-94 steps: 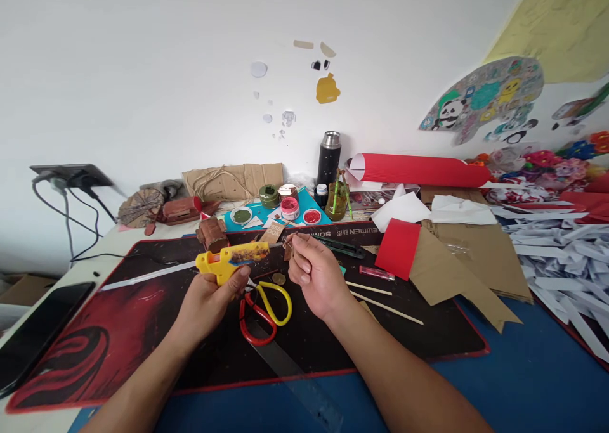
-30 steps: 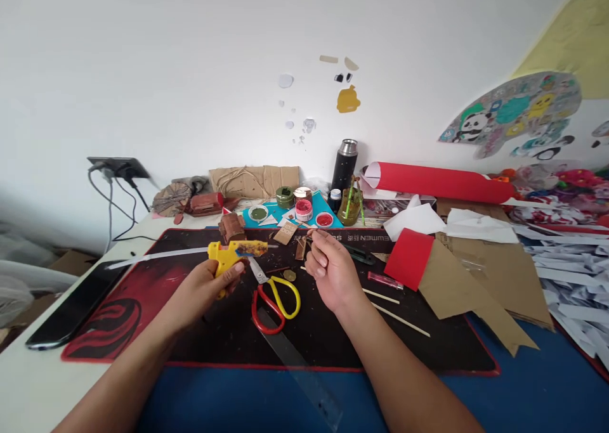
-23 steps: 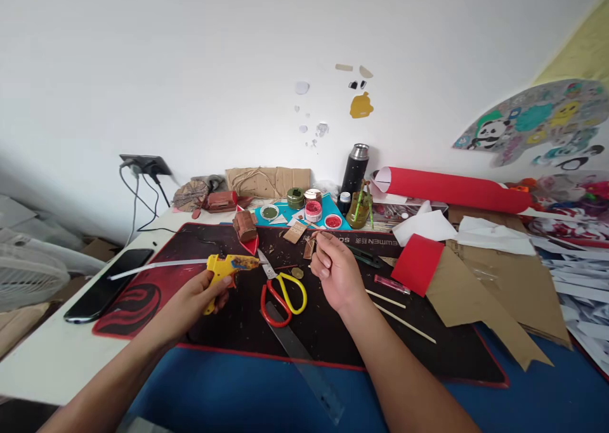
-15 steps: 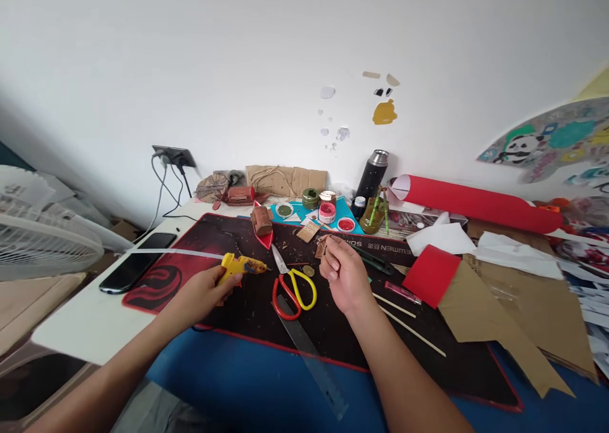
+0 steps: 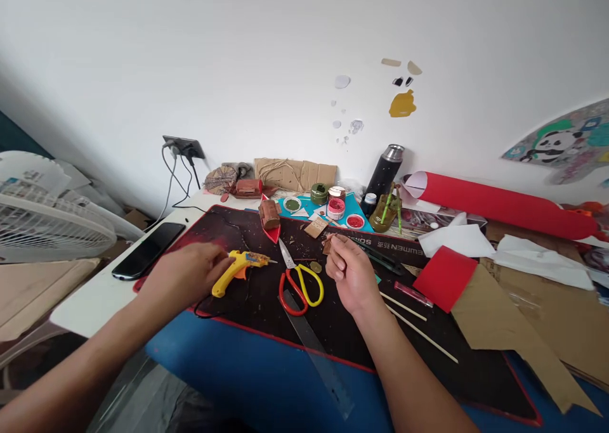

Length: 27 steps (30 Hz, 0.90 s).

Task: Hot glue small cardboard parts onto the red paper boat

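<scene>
My left hand (image 5: 188, 271), slightly blurred, is at the rear of a yellow glue gun (image 5: 235, 271), its thumb and fingertips close to the gun's back end. The gun's handle shows bare below the hand, and its nozzle points right. What the left fingers grip, if anything, is hidden. My right hand (image 5: 351, 268) is closed, its fingertips pinching a small brown piece (image 5: 327, 246) partly covered by the fingers. Between the hands lie scissors (image 5: 299, 287) with one red and one yellow handle. Behind them sits a small red boat model (image 5: 270, 216) with a brown cabin.
A clear ruler (image 5: 318, 357) sticks out past the mat's front edge. Paint pots (image 5: 336, 208) stand on blue paper at the back, near a black flask (image 5: 385, 170). Wooden sticks (image 5: 423, 335), red card (image 5: 445, 277) and cardboard (image 5: 499, 319) lie right. A phone (image 5: 148, 250) lies left.
My left hand has let go of the glue gun's handle and shifted left behind it. The pale stick behind the gun is no longer visible. My right hand keeps its pinch. The view has shifted slightly.
</scene>
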Available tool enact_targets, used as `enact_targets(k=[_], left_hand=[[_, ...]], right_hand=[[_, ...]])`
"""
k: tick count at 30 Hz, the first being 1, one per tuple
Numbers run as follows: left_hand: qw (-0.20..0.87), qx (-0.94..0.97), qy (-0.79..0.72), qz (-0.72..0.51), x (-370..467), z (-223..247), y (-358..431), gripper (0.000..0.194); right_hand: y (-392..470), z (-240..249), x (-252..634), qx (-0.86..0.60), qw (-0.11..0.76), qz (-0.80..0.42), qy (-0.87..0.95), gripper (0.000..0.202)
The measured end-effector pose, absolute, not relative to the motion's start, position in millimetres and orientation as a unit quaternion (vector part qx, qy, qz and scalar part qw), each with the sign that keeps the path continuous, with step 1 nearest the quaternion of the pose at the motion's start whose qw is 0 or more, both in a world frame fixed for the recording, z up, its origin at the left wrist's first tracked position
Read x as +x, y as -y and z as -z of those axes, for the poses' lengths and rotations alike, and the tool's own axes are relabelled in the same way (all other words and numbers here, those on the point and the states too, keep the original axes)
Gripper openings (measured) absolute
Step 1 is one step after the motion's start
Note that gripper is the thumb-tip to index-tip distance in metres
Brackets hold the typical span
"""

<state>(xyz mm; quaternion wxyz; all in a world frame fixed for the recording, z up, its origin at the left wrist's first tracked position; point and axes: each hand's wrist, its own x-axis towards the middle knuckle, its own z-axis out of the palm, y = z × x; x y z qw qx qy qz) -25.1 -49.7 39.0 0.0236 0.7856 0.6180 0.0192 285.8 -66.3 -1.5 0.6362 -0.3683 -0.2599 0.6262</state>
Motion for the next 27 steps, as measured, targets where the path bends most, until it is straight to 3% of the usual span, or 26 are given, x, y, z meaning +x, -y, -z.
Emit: enact_targets(k=[7,15,19,21,25,27], left_hand=[[0.036,0.887,-0.443,-0.129,-22,-51,-47,0.035],[0.039,0.951,-0.296,-0.075,-16,-34,-113,0.079],[0.074,0.956,-0.274,-0.075,-13,-25,-123,0.082],[0.079,0.953,-0.270,-0.112,-12,-25,-123,0.075],[0.050,0.949,-0.240,-0.197,-13,-35,-115,0.035],[0.054,0.964,-0.176,-0.192,-15,-39,-111,0.024]], right_hand=[[63,18,277,-0.432,0.640,-0.573,0.274,0.044],[41,13,265,-0.515,0.566,-0.534,0.358,0.043],[18,4,250,-0.540,0.523,-0.504,0.426,0.040],[9,6,242,-0.553,0.504,-0.485,0.453,0.038],[0,15,234,-0.585,0.464,-0.411,0.523,0.032],[-4,17,233,-0.593,0.454,-0.385,0.543,0.029]])
